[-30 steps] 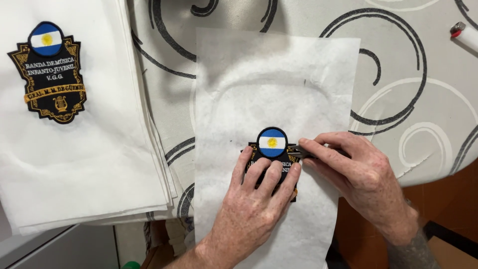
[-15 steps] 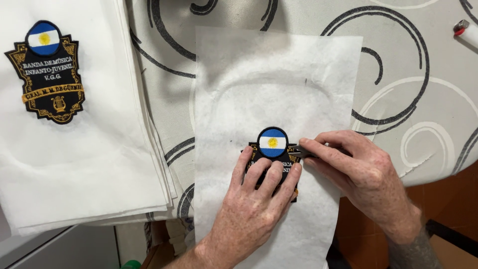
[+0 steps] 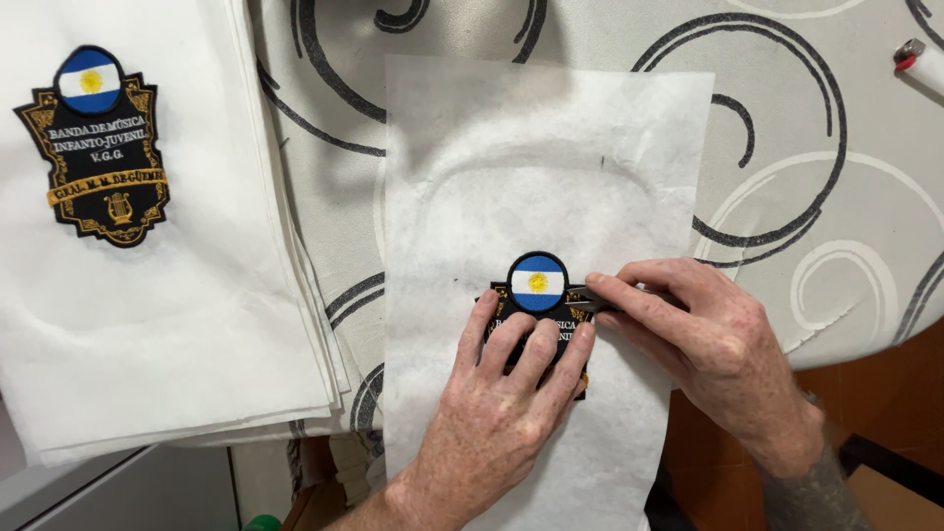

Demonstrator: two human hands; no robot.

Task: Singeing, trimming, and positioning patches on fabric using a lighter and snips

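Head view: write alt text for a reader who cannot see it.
A left hand presses an embroidered patch onto a white sheet, while the right hand works a thin dark tool at its edge. A matching patch lies on stacked white fabric.

Far left: a stack of folded white cloth (image 3: 167,324), an embroidered black and gold badge (image 3: 98,147) sewn on its top layer, a blue and white oval with a yellow sun at the badge's head. Underneath everything: a pale padded board cover (image 3: 806,167) printed with dark and white swirls. Far right corner: a white lighter (image 3: 919,61) with a red and metal tip, lying on the cover.
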